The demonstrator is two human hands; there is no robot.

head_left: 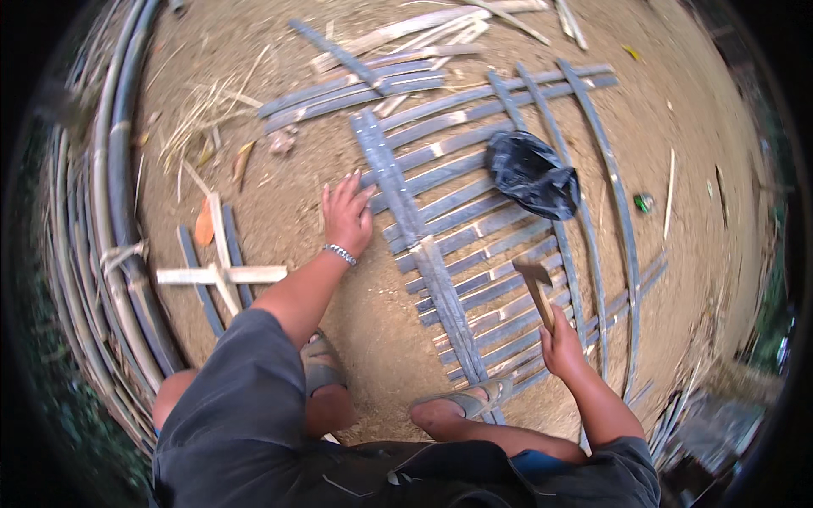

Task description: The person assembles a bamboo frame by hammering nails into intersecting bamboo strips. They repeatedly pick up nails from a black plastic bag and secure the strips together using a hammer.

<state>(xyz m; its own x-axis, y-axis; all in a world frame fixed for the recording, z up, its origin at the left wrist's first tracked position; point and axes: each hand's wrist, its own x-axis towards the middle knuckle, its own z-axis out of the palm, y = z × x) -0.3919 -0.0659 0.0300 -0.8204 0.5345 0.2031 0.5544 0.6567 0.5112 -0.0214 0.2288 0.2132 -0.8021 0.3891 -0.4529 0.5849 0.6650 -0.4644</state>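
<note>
A frame of split bamboo slats [461,229] lies on the ground before me, dark strips crossed by long rails. My left hand [347,216] rests at the far left side of it, fingers stretched out over the end of a slat beside the wide left rail [394,178]. In my right hand [561,345] is a small hatchet, gripped by its wooden handle. Its brownish metal hatchet head [532,273] is above the slats on the right half of the frame. A black plastic bag [533,176], its mouth open, sits on the frame's far right part.
Loose bamboo strips [356,89] lie beyond the frame. Crossed bamboo pieces [222,274] are at my left, beside long bamboo poles [118,169] tied together. A green can [644,202] lies on the dirt at right. My sandalled right foot [461,402] is against the frame's near end.
</note>
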